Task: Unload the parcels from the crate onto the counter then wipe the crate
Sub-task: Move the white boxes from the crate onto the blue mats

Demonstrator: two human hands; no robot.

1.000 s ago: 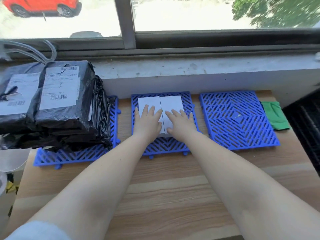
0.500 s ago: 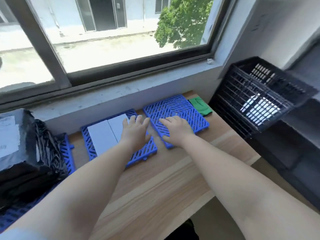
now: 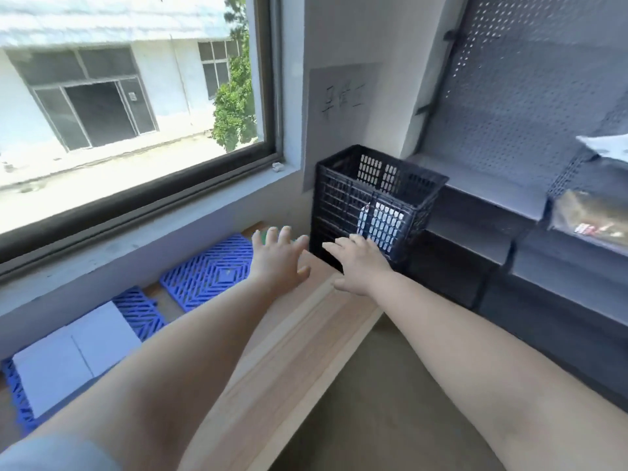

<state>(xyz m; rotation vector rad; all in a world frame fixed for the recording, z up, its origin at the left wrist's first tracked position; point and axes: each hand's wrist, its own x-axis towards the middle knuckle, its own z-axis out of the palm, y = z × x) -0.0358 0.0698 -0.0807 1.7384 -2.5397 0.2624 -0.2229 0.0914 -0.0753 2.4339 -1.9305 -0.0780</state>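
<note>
A black slatted crate (image 3: 343, 193) stands on a dark shelf just past the right end of the wooden counter (image 3: 282, 365). White parcels (image 3: 382, 224) show through its side wall. Two flat white parcels (image 3: 73, 355) lie side by side on a blue grid mat at the lower left. My left hand (image 3: 277, 258) hovers over the counter's right end with fingers spread, holding nothing. Fingers straight and empty, my right hand (image 3: 356, 263) reaches out in front of the crate's lower wall, just short of it.
A second blue grid mat (image 3: 207, 273) lies by the window wall. A sliver of green cloth (image 3: 260, 236) peeks out behind my left hand. Dark perforated shelving (image 3: 509, 130) fills the right, with a bagged item (image 3: 591, 217) on it. Floor lies below the counter edge.
My view has swung right from the mats to the crate. Both hands lifted off the white parcels and moved right toward the crate. The black bagged parcels have left the view.
</note>
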